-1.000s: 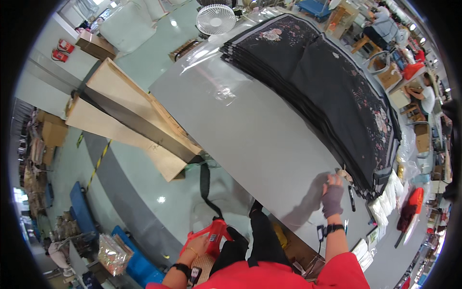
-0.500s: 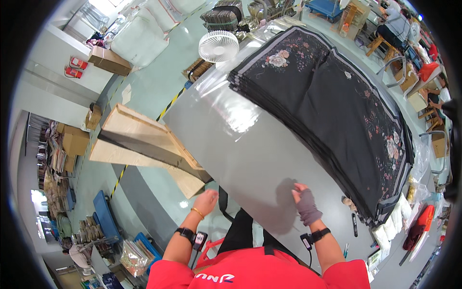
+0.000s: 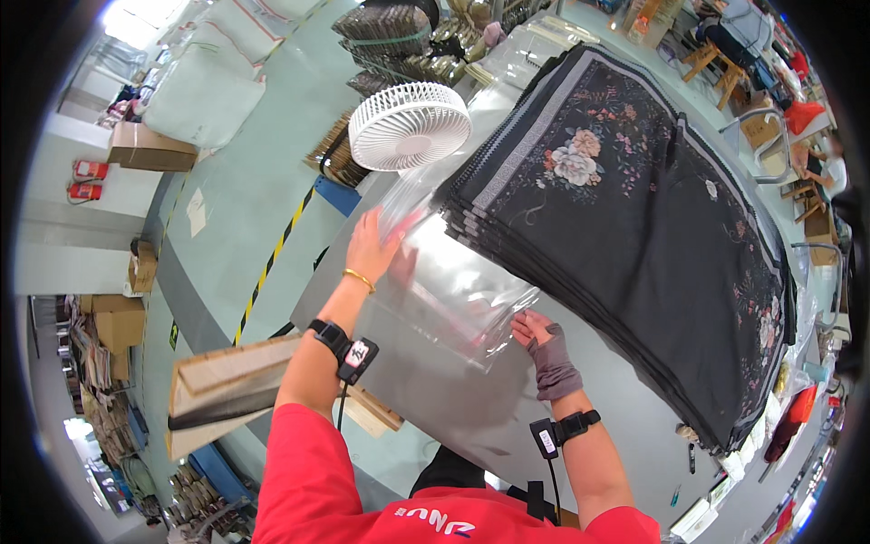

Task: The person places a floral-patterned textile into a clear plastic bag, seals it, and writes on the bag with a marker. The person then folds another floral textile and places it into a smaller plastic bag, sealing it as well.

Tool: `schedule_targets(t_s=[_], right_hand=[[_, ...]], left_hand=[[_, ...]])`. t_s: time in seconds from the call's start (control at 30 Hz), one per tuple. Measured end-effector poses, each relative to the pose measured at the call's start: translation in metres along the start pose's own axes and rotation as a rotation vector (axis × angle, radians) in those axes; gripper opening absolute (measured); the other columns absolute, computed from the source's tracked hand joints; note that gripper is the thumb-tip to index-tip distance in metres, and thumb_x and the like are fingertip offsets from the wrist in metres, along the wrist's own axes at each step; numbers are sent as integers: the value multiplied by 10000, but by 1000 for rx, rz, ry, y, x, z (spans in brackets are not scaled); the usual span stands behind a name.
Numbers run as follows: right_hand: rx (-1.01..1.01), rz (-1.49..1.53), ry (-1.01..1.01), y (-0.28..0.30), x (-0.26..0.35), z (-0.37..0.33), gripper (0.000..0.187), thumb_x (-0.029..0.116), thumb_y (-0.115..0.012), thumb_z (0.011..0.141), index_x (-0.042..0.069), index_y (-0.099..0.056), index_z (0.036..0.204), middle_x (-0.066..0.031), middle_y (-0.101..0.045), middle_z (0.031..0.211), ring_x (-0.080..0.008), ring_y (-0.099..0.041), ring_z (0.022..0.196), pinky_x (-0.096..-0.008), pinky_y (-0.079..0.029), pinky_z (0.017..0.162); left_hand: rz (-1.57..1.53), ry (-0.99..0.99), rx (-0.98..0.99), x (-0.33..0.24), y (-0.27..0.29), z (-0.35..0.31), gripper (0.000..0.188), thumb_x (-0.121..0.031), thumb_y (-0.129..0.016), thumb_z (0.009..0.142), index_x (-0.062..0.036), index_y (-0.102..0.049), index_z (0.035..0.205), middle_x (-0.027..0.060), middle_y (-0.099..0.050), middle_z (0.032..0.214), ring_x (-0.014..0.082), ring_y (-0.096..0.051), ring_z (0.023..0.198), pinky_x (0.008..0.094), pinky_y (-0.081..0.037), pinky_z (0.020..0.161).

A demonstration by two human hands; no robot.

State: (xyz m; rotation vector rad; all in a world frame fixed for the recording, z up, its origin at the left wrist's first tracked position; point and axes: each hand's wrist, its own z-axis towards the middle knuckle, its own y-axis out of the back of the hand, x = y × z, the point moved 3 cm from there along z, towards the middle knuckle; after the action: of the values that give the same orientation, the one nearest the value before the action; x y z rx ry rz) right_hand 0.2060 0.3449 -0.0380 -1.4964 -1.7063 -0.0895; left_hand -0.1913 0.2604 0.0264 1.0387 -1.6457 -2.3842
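A clear plastic bag (image 3: 462,313) spans the grey tabletop between my two hands, its surface glossy with reflections. My left hand (image 3: 373,243), with a yellow bangle at the wrist, grips its far left part. At the bag's near right edge, my right hand (image 3: 536,334) has its fingertips closed on the film; a grey fingerless glove covers the palm. To the right lies a thick stack of black floral scarves (image 3: 616,231) with grey borders, apart from both hands. Each of my wrists carries a black strap with a small device.
A white fan (image 3: 412,127) stands at the table's far left corner. Bundled brown packs (image 3: 385,32) are beyond it. Wooden boards (image 3: 227,390) lean beside the table's left edge. A pen (image 3: 691,458) lies near the stack. People sit at far right.
My left hand has reached forward to the plastic, and the bag has come nearer across the table. My right hand has shifted left to its edge. The view has turned and moved forward.
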Motion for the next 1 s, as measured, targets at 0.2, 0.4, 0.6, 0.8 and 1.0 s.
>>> schedule_targets(t_s=[0.2,0.4,0.6,0.8,1.0], right_hand=[[-152,-56,-71,-7,10,10,428,247,-655,1006,-69,-578,1283,-224,-713,1148,-318,-732,995,-415,-605,909],[-179,-87,-69,-10,17,7,391,267,-619,1010,-72,-645,1201,-226,-731,1121,-304,-738,978,-396,-605,886],[-205,-352,-9,-1,21,6,360,271,-610,1015,-57,-658,1155,-178,-747,1032,-255,-740,891,-361,-608,802],[-360,-623,229,27,25,-17,281,201,-667,987,-54,-646,1103,-69,-705,905,-133,-650,798,-282,-528,726],[-377,-1050,448,55,50,-33,376,244,-759,902,-53,-652,1106,-147,-699,887,-238,-659,799,-361,-510,741]], left_hand=[[-26,146,209,18,-38,72,871,-508,-834,768,35,-523,1373,209,-626,1287,414,-524,1249,468,-424,1079],[-136,317,471,8,-55,84,623,-475,-827,765,28,-645,1084,206,-714,979,411,-641,944,460,-513,893],[-892,453,431,-41,-60,48,399,-79,-754,876,38,-598,1225,82,-699,1024,128,-641,859,320,-530,786],[-1151,698,450,-92,-39,-11,316,-23,-703,907,14,-597,1202,24,-668,962,99,-589,780,281,-509,706],[-1300,823,261,-144,-32,-126,197,-36,-680,937,-18,-596,1114,-18,-617,843,47,-533,687,228,-423,584]])
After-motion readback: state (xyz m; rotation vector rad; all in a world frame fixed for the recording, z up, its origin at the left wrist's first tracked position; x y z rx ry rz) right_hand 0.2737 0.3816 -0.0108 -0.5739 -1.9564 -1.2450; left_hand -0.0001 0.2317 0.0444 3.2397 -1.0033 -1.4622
